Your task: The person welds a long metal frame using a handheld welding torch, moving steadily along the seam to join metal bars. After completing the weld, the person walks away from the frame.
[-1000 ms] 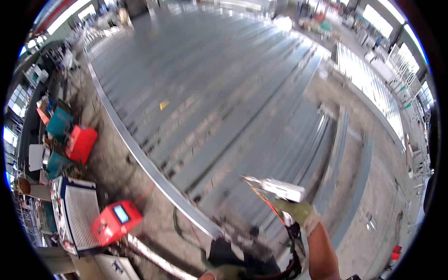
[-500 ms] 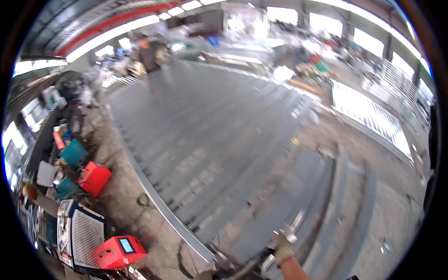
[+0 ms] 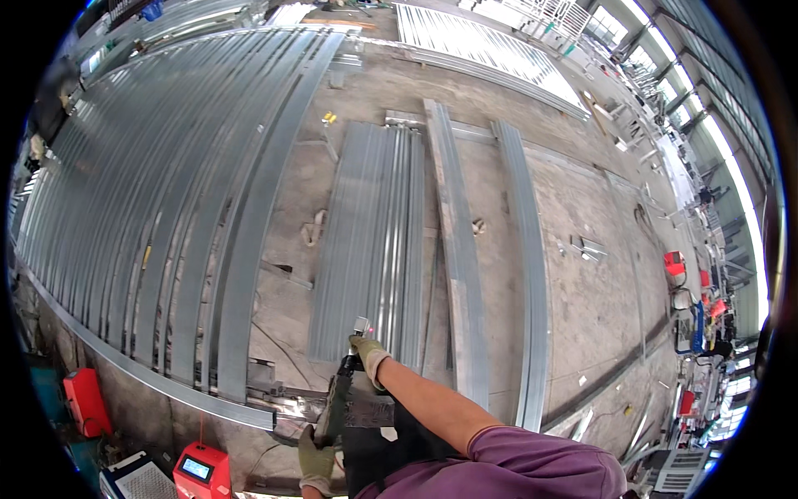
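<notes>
My right hand (image 3: pixel 367 353), in a greenish work glove, is closed round a hand-held welding torch (image 3: pixel 361 326) with a bright metal tip. A small red light spot shows beside the tip. From the torch a thick black hose (image 3: pixel 334 406) runs back toward me. My left hand (image 3: pixel 316 460), gloved alike, is lower down, with its fingers closed round the hose. Just beyond the torch lies a stack of long grey galvanised metal profiles (image 3: pixel 353 224). The torch tip overlaps the stack's near end in the view; I cannot tell whether it touches.
At the left, a wide frame of parallel metal strips (image 3: pixel 166 183) has a long edge rail (image 3: pixel 150 378). Two long beams (image 3: pixel 457 241) (image 3: pixel 525 266) lie to the right. Red machines (image 3: pixel 199 472) (image 3: pixel 86 403) stand lower left. Cables cross the concrete floor. A person (image 3: pixel 51 108) is at the far left.
The view has swung to the right, so the wide strip frame now sits at the left. My right hand still holds the torch, and my left hand and the hose show more fully.
</notes>
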Tool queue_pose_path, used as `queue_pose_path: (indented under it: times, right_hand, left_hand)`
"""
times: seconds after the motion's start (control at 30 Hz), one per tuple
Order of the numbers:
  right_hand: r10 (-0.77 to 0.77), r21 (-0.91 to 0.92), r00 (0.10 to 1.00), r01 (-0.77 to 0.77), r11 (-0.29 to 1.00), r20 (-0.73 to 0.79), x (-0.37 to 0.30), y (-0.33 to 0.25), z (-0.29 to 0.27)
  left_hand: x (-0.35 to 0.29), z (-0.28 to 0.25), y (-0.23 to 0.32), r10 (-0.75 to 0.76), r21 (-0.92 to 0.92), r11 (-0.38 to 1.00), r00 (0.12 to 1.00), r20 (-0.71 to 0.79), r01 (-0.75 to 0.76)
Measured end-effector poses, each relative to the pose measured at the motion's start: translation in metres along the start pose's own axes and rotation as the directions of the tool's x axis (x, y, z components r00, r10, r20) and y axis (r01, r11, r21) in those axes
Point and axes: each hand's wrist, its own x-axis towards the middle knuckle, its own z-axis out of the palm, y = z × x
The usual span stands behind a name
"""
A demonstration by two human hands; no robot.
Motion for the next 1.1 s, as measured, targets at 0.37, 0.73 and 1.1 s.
queue_pose_path:
  times: [0.37, 0.73, 1.1]
  right_hand:
    - [0.061, 0.105, 0.977, -0.084, 0.991, 0.202, -0.017, 0.002, -0.006]
    - [-0.058, -0.373, 0.972, 0.142, 0.917, 0.227, 0.013, -0.003, -0.192]
    - [-0.333, -0.779, 0.917, 0.370, 0.507, 0.219, 0.147, 0.057, -0.566]
  left_hand:
    - [0.008, -0.030, 0.040, 0.099, 0.257, 0.963, 0.994, -0.038, -0.086]
    - [0.054, 0.062, 0.063, 0.253, 0.461, 0.885, 0.892, -0.376, -0.056]
    - [0.075, 0.102, 0.076, 0.165, 0.482, 0.865, 0.831, -0.532, 0.137]
